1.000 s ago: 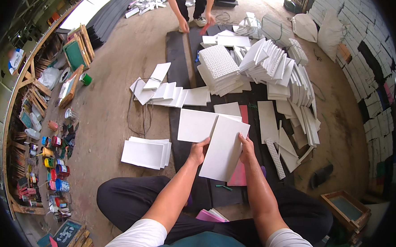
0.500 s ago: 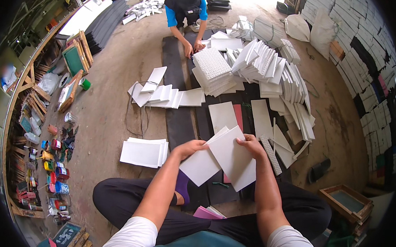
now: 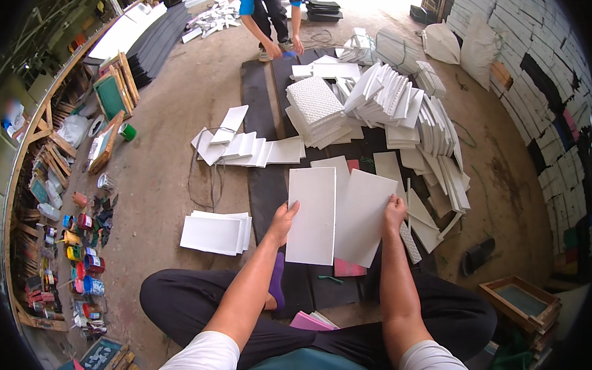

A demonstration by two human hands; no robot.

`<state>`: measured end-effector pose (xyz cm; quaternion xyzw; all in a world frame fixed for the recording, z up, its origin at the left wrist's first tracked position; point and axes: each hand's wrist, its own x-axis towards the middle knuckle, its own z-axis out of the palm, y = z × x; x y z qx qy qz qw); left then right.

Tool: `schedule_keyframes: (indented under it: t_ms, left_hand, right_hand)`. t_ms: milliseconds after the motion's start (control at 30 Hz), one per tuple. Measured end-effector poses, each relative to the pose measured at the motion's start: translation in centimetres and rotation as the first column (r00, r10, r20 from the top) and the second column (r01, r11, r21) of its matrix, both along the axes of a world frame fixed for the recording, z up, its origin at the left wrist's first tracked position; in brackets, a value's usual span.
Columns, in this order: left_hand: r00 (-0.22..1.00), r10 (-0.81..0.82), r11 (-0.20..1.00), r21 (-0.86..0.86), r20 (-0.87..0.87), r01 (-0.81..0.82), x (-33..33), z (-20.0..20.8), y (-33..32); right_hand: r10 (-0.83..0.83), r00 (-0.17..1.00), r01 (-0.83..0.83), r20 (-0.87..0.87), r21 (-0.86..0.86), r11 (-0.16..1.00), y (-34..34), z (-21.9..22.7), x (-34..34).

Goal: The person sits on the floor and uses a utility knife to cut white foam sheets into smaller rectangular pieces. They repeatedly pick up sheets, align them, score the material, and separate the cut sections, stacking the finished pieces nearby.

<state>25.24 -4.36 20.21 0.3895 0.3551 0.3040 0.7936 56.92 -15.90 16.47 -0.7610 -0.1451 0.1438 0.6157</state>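
My left hand [image 3: 283, 224] grips a white rectangular foam sheet [image 3: 311, 216] by its left edge, thumb on the face. A second white foam sheet [image 3: 366, 216], tilted, is pinched at its upper right edge by my right hand [image 3: 394, 211]. The left sheet slightly overlaps the right one or lies against it; I cannot tell whether they touch. Beneath them are another white sheet [image 3: 331, 162] and a pink piece [image 3: 349, 268] on dark foam strips [image 3: 264, 193]. To the left of my left hand lies a small stack of white sheets [image 3: 211, 233].
White sheets heap up ahead, with a textured block [image 3: 315, 102] among them. Fanned sheets [image 3: 250, 149] lie left of it. A person [image 3: 277, 15] bends over the far end of the strips. Paint pots [image 3: 89, 263] line the left; a wooden frame [image 3: 520, 304] stands right.
The two sheets have been drawn apart; the left one now stands straighter and in front. My hands are wider apart. The person ahead has risen from a crouch and shifted back.
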Motion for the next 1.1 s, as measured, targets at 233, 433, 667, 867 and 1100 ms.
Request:
schedule_keyframes:
  t_ms: [233, 433, 667, 867, 1100]
  left_hand:
    - [0.989, 0.014, 0.98, 0.196, -0.148, 0.015, 2.0, -3.0, -2.2]
    - [0.964, 0.102, 0.904, 0.427, -0.245, 0.012, 4.0, -1.2, -4.0]
    - [0.958, 0.124, 0.876, 0.482, -0.257, 0.016, 3.7, -2.3, -4.5]
    - [0.99, 0.109, 0.93, 0.361, -0.094, -0.068, 4.3, 0.3, -5.1]
    - [0.998, 0.004, 0.889, 0.457, -0.059, 0.023, 4.4, -0.8, -5.3]
  right_hand:
    - [0.233, 0.972, -0.233, -0.016, 0.03, 0.972, 2.4, 3.1, -6.7]
    - [0.329, 0.934, -0.309, -0.14, 0.148, 0.939, 2.1, 1.6, -7.9]
    - [0.458, 0.889, -0.457, 0.011, 0.07, 0.887, 2.0, 4.0, -9.8]
    - [0.438, 0.878, -0.429, 0.196, -0.088, 0.899, 1.5, 4.1, -10.0]
    - [0.487, 0.841, -0.434, 0.237, -0.242, 0.868, 0.8, 4.2, -9.6]
